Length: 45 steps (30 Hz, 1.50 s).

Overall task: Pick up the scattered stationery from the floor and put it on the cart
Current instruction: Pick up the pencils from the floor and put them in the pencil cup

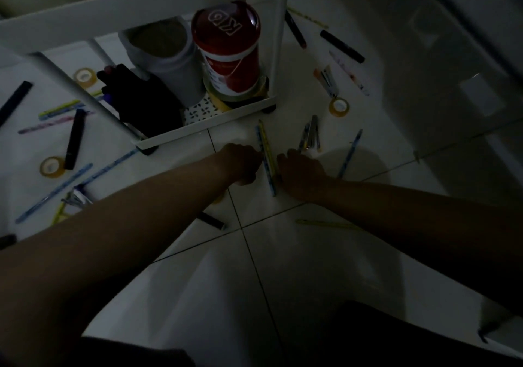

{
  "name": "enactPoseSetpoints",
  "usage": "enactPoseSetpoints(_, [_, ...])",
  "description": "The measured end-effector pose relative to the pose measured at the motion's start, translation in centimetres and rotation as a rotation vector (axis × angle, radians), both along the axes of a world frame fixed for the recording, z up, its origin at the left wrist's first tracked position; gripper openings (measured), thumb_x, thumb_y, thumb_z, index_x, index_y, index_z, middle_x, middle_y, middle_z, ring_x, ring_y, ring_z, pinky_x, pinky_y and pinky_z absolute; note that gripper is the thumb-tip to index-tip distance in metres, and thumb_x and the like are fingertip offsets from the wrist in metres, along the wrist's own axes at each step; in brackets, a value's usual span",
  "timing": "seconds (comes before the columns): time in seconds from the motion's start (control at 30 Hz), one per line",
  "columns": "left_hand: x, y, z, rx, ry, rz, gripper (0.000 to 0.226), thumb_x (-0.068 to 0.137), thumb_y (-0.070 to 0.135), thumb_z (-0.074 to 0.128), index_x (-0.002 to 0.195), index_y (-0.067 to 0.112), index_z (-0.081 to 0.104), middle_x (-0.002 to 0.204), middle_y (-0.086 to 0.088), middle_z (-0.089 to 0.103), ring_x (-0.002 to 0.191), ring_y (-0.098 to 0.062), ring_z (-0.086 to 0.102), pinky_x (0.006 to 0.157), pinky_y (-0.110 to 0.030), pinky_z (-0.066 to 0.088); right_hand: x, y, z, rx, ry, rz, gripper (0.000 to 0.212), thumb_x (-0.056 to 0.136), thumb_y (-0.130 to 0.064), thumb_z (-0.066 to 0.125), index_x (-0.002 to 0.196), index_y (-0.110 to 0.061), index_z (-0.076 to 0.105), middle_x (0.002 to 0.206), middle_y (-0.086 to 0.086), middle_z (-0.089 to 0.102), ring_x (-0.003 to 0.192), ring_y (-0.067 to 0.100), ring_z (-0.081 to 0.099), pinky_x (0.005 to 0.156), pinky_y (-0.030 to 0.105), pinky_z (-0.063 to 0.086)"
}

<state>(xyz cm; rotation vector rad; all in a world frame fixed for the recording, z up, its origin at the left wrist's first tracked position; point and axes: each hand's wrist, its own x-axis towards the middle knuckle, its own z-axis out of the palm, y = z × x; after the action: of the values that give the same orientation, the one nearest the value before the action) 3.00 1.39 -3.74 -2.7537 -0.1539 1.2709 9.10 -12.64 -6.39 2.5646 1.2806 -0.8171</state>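
The light is dim. A blue pen and a yellow pencil (267,156) lie side by side on the white floor tiles in front of the white cart (226,115). My left hand (240,164) reaches them from the left, its curled fingertips pinching them. My right hand (300,174) sits just to their right, thumb against them, and grips a small bundle of pens (310,136) that fans out above its knuckles. More stationery is scattered around: a blue pen (350,154), a yellow pencil (328,223), a tape roll (338,107), and black markers (342,46) (75,139).
The cart's bottom tray holds a red canister (229,52), a white jar (167,58) and a dark object (141,100). Left of the cart lie two tape rolls (51,166) (85,76), several pens and a stapler-like item (76,197). White furniture stands at the right.
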Motion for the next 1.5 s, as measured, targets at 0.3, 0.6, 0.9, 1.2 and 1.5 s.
enactPoseSetpoints(0.3, [1.3,-0.2,-1.4,0.070,-0.077,0.031,0.053,0.104,0.033,0.032,0.151,0.012,0.020,0.145,-0.013,0.038,0.125,-0.031,0.047,0.099,-0.040,0.040,0.2,0.6,-1.8,0.120,0.039,-0.193,0.032,0.096,-0.027,0.049,0.116,-0.003,0.056,0.121,0.015,0.056,0.107,0.031,0.055,0.076,0.030,0.040])
enactPoseSetpoints(0.6, [0.8,-0.7,-2.3,0.056,-0.257,0.026,0.051,0.101,0.047,0.031,0.136,0.012,0.044,0.130,-0.011,0.053,0.112,-0.031,0.055,0.094,-0.039,0.041,0.3,-1.2,-2.3,0.179,0.191,-0.367,0.055,0.088,-0.045,0.061,0.122,-0.003,0.051,0.126,0.018,0.049,0.111,0.031,0.051,0.072,0.024,0.034])
enactPoseSetpoints(0.9, [1.9,-3.0,-2.9,0.046,-0.314,0.268,0.032,0.098,0.031,0.048,0.119,0.007,0.054,0.121,-0.011,0.057,0.106,-0.029,0.058,0.083,-0.036,0.045,0.4,-6.1,-0.8,0.465,0.095,-0.210,0.053,0.089,0.013,0.046,0.140,0.013,0.031,0.116,0.028,0.056,0.101,0.038,0.057,0.080,0.040,0.049])
enactPoseSetpoints(1.2, [1.3,-3.2,-3.2,-0.180,-0.306,0.466,0.038,0.093,0.017,0.056,0.126,0.000,0.049,0.127,-0.018,0.051,0.110,-0.033,0.056,0.083,-0.035,0.049,0.1,-6.6,-0.8,0.394,0.060,-0.215,0.074,0.094,0.000,0.045,0.152,-0.007,0.000,0.140,0.023,0.036,0.112,0.037,0.050,0.091,0.045,0.045])
enactPoseSetpoints(1.5, [1.9,-3.5,-2.8,-0.440,-0.460,0.671,0.057,0.101,0.027,0.041,0.143,-0.003,0.016,0.123,-0.025,0.052,0.090,-0.031,0.054,0.069,-0.034,0.040,0.5,-6.3,-0.6,0.328,0.067,-0.198,0.066,0.101,-0.018,0.041,0.150,-0.001,0.000,0.141,0.022,0.037,0.115,0.033,0.048,0.082,0.030,0.037])
